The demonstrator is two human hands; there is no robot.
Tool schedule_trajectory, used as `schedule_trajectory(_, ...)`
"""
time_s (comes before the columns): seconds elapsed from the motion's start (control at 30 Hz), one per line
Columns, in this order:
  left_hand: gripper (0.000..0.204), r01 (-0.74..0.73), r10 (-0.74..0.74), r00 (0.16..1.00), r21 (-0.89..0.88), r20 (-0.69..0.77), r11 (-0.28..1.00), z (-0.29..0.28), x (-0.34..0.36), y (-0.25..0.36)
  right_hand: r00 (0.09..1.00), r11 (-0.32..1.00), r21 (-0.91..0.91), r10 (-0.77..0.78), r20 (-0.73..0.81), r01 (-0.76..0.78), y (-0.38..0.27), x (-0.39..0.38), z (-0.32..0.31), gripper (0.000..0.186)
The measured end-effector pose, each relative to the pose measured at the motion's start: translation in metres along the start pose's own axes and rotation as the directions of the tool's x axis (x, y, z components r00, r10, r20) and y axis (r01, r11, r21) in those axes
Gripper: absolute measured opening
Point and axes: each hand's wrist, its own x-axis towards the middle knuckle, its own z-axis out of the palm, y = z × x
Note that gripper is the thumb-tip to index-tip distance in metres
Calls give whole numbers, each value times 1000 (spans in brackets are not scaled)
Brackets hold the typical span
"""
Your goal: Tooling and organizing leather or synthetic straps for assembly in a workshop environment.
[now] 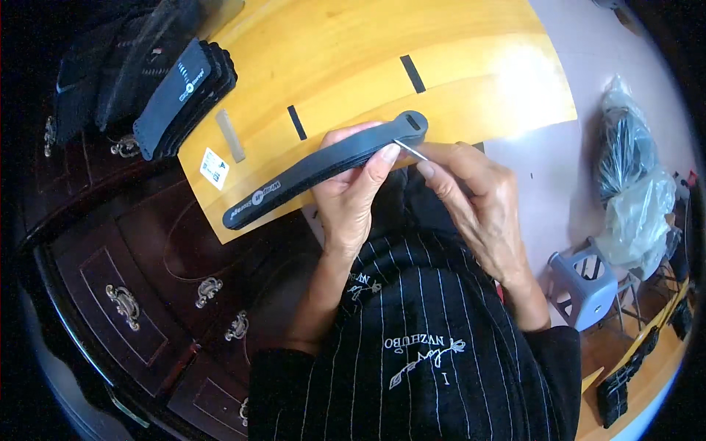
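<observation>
A bundle of long dark grey straps [312,165], stacked on one another, slants over the near edge of the yellow board. Its far right end is rounded and has a slot; pale print marks the lower left end. My left hand [346,198] is closed around the bundle near its right half, thumb on the near side. Between the thumb and fingers of my right hand [482,195] is a thin metal pick [409,151]. The pick's tip touches the bundle's edge, close to my left thumb and the slotted end. Whether it has gone between the layers is too small to tell.
On the yellow board [331,44] lie black strips [413,73], a tan strip [230,136] and a white label [215,168]. More stacked dark straps [176,95] rest at left. A dark drawer cabinet [103,257], grey stool [588,287] and clear plastic bags [636,198] stand around.
</observation>
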Motion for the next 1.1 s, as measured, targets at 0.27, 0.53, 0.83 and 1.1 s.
schedule_trajectory(0.27, 30, -68, 68, 998, 43, 20, 997, -4, -2, -2, 998, 989, 135, 55, 26, -58, 0, -1, 2, 20)
schedule_trajectory(0.53, 30, -79, 78, 997, 32, 20, 996, -7, -3, -4, 989, 973, 181, 133, 66, -143, -1, -2, -1, 22)
schedule_trajectory(0.83, 32, -101, 100, 995, 24, 17, 995, -4, -3, -5, 994, 988, 121, 85, 65, -92, 3, -3, -3, 22)
schedule_trajectory(1.1, 32, -117, 116, 992, 15, 44, 993, 0, -3, -3, 942, 904, 292, 257, 215, -313, -8, 0, -14, 25)
